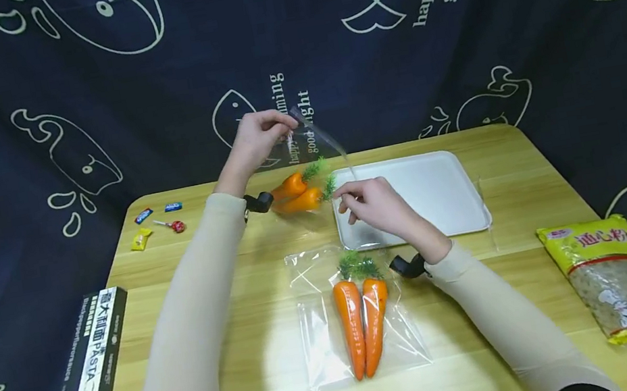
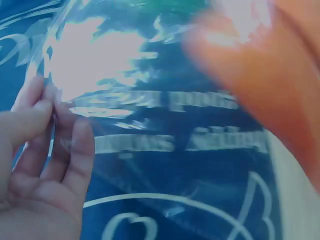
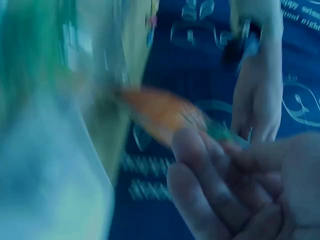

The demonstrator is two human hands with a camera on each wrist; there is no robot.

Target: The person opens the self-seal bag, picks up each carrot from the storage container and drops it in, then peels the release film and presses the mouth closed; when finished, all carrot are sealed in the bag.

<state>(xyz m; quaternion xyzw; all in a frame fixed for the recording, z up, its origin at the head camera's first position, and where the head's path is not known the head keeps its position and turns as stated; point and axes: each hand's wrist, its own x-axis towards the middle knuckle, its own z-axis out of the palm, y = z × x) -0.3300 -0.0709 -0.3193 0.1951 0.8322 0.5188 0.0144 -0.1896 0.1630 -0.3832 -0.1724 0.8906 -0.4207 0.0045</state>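
Up off the far side of the table, a clear plastic bag (image 1: 316, 137) holds two orange carrots (image 1: 303, 201) with green tops. My left hand (image 1: 258, 137) pinches the bag's upper edge between thumb and fingers; the left wrist view shows the same grip, with a carrot (image 2: 265, 75) blurred close to the camera. Lower down on the right side, my right hand (image 1: 375, 207) pinches the film beside the carrot greens, thumb against forefinger. Nearer the front, a second clear bag (image 1: 319, 331) lies flat with two more carrots (image 1: 353, 326) inside.
A white tray (image 1: 431, 197) sits behind my right hand. Several wrapped sweets (image 1: 141, 239) and a lollipop (image 1: 177, 226) lie at the far left. Pasta boxes (image 1: 92, 374) line the left edge, and a yellow pasta bag (image 1: 625, 283) lies at the right edge.
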